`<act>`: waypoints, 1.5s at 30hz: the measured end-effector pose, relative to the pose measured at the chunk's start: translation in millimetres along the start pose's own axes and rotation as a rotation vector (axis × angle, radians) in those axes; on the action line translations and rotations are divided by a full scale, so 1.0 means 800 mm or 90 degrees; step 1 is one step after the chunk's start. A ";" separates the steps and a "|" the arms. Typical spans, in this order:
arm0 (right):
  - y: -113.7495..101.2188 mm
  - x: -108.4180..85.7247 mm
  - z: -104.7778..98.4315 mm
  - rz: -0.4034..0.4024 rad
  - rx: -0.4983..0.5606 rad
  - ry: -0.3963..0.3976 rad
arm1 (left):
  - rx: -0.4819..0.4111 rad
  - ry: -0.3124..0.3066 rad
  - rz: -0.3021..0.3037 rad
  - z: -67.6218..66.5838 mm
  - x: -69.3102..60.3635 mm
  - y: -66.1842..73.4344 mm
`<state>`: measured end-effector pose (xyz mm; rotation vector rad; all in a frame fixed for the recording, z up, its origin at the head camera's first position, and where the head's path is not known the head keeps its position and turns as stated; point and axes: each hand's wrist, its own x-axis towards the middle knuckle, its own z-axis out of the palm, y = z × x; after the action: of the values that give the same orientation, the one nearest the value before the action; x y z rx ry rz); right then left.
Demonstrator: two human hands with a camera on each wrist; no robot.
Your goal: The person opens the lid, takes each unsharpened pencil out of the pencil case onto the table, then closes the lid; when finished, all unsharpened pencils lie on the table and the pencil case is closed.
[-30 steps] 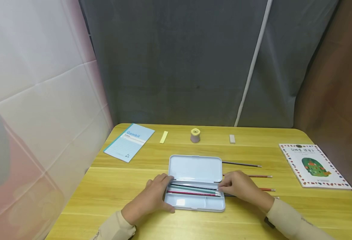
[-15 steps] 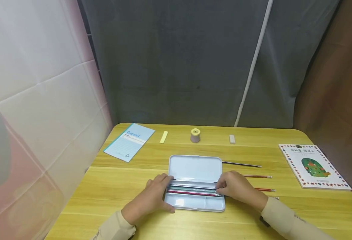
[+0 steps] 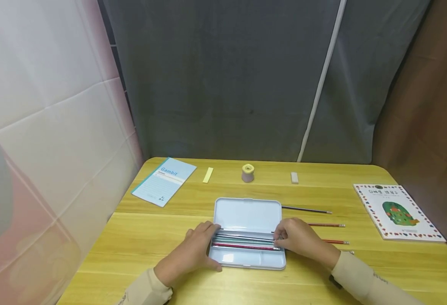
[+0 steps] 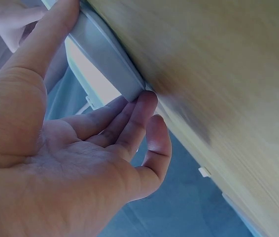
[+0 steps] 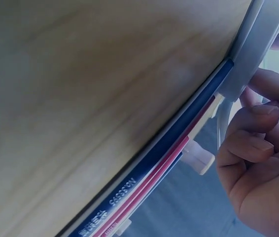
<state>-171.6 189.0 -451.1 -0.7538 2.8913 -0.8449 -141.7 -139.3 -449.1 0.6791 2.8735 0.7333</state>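
A white pencil case (image 3: 248, 215) lies with its lid raised in the head view, several pencils inside. A red pencil (image 3: 242, 245) lies at the front of the group, with a green pencil (image 3: 242, 240) behind it. My left hand (image 3: 192, 250) holds the case's left end, thumb at the front corner. In the left wrist view, the left hand's (image 4: 85, 158) fingertips touch the case wall (image 4: 110, 61). My right hand (image 3: 303, 238) pinches a pencil's end inside the case's right side; its fingertips hide that end. The right wrist view shows curled fingers (image 5: 250, 143) by the case corner (image 5: 258, 54).
Several pencils lie right of the case, including a dark one (image 3: 307, 209) and a red one (image 3: 327, 225). Behind stand a notebook (image 3: 164, 182), yellow strip (image 3: 208, 175), yellow-topped spool-like object (image 3: 248, 173) and eraser (image 3: 294, 178). A picture book (image 3: 398, 212) lies far right.
My right hand has moved slightly left, further over the case, and the pencils inside lie straighter and closer together. My left hand stays in place. Little differs over the last half second.
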 end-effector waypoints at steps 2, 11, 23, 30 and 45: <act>0.001 -0.002 -0.001 -0.008 0.003 0.007 | 0.002 0.001 0.002 0.000 0.000 0.001; 0.014 -0.016 -0.010 -0.039 0.021 0.034 | 0.003 -0.001 0.001 -0.003 0.000 0.003; 0.041 -0.047 -0.040 -0.044 0.074 0.050 | 0.007 0.006 0.005 -0.004 0.000 0.004; 0.072 -0.072 -0.058 -0.045 0.110 0.059 | 0.005 -0.001 0.004 -0.004 -0.001 0.003; 0.141 -0.141 -0.096 -0.032 0.118 0.098 | 0.000 -0.005 -0.003 -0.003 -0.001 0.002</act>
<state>-135.1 362.2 -454.8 -0.7771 2.8794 -1.2074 -140.9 -139.1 -445.9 0.6730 2.8669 0.7273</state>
